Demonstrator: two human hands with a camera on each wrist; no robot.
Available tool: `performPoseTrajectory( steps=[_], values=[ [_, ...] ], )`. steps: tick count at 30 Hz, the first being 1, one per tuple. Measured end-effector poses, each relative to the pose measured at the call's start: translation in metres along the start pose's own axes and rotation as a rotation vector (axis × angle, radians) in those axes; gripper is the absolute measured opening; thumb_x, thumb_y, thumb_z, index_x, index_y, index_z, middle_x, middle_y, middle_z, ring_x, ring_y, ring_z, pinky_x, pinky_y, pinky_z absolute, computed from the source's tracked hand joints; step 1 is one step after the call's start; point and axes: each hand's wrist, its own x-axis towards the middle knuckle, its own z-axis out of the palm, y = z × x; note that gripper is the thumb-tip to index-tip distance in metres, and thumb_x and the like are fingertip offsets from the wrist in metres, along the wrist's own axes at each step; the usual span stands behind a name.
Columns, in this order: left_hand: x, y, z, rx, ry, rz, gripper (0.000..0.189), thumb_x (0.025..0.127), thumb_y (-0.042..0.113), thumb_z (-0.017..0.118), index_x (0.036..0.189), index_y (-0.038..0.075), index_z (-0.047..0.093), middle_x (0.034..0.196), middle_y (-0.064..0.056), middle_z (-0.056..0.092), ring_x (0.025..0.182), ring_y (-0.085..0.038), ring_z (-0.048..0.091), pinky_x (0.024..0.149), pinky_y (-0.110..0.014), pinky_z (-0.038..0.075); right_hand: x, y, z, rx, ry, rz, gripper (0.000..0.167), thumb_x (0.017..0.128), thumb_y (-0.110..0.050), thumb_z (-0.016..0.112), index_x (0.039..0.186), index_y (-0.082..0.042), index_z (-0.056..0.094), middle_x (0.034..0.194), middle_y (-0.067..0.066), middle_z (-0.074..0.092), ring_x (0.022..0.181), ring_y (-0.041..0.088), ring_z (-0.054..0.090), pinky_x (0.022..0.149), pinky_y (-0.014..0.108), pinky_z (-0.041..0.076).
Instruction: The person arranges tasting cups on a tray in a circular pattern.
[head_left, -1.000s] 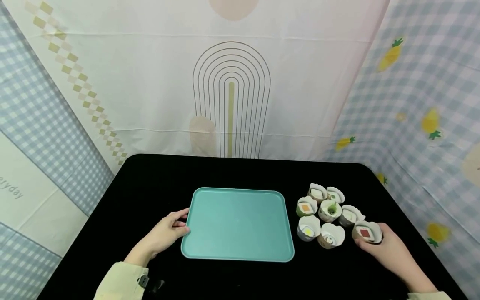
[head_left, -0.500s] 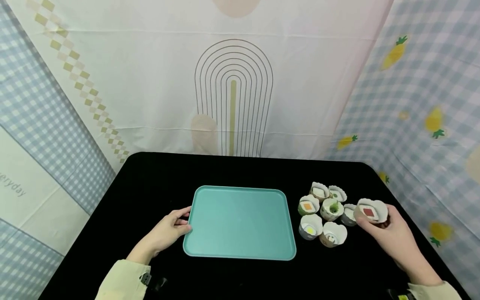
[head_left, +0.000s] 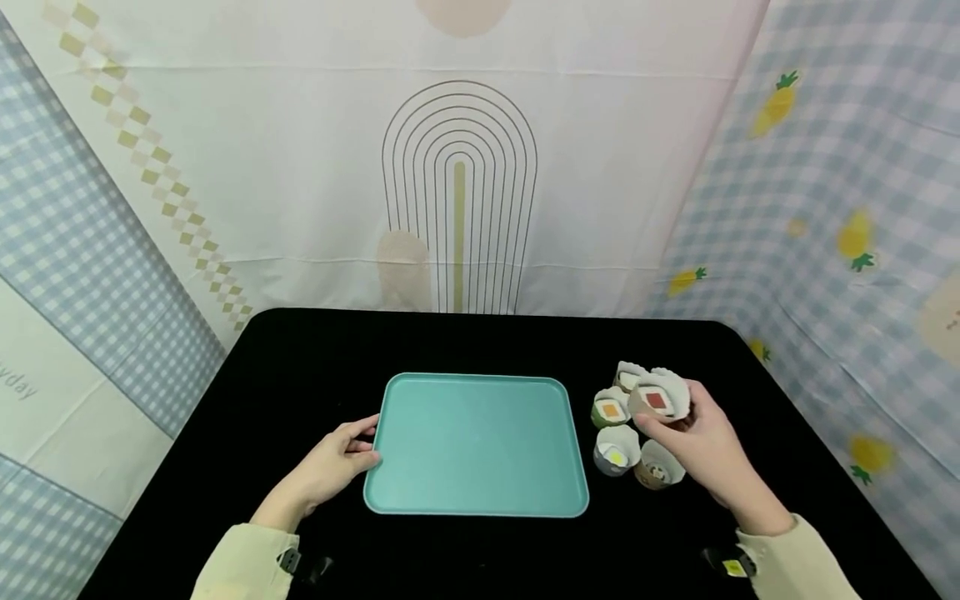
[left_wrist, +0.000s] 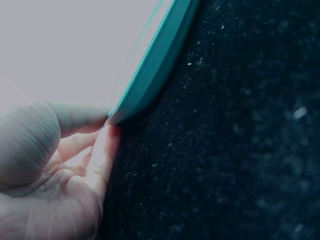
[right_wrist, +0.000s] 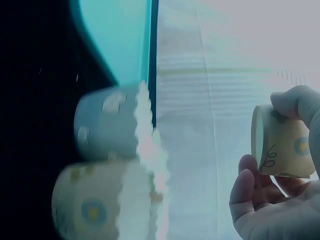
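Note:
In the head view my left hand [head_left: 326, 475] pinches the left edge of a flat teal tray [head_left: 480, 446]. The left wrist view shows thumb and fingertips meeting at the tray's rim. My right hand [head_left: 708, 450] grips a beige paper baking cup [right_wrist: 282, 145] with a white piece bearing a red square inside. This cup is held above the other cups on the right and hides some of them. Around it stand a green cup [head_left: 610, 408] with an orange square, a grey cup [head_left: 617, 452] with a yellow mark, and a brown cup [head_left: 660, 465].
Another scalloped cup [head_left: 628, 375] stands at the back of the group. Black cloth [head_left: 322, 358] covers the table. A patterned white curtain [head_left: 315, 167] hangs behind it, with a blue checked curtain [head_left: 795, 192] at the right.
My right hand has lifted the cup with the red square and carried it up and leftward, over the other cups. The left hand and tray stay in place.

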Motion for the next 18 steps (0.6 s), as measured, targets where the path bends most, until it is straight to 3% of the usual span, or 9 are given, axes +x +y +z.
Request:
performPoseTrajectory(
  steps=[12,18],
  values=[
    [0.000,0.002,-0.001,0.003,0.003,0.003,0.060,0.094,0.014,0.065,0.149,0.017,0.040,0.140,-0.006,0.041,0.115,-0.022,0.049,0.091,-0.042,0.047,0.014,-0.024,0.040,0.168,-0.089,0.010,0.066,0.090,-0.030,0.071,0.140,-0.007,0.034,0.122,0.016,0.048,0.103,0.019,0.059,0.080,0.030,0.053],
    [-0.001,0.002,0.000,0.000,0.005,0.000,0.060,0.094,0.014,0.065,0.149,0.017,0.040,0.140,-0.007,0.042,0.114,-0.022,0.050,0.090,-0.041,0.048,0.020,-0.029,0.066,0.188,-0.111,0.033,0.065,0.088,-0.032,0.073,0.136,-0.008,0.037,0.119,0.016,0.050,0.103,0.026,0.059,0.081,0.035,0.053]
  ],
)
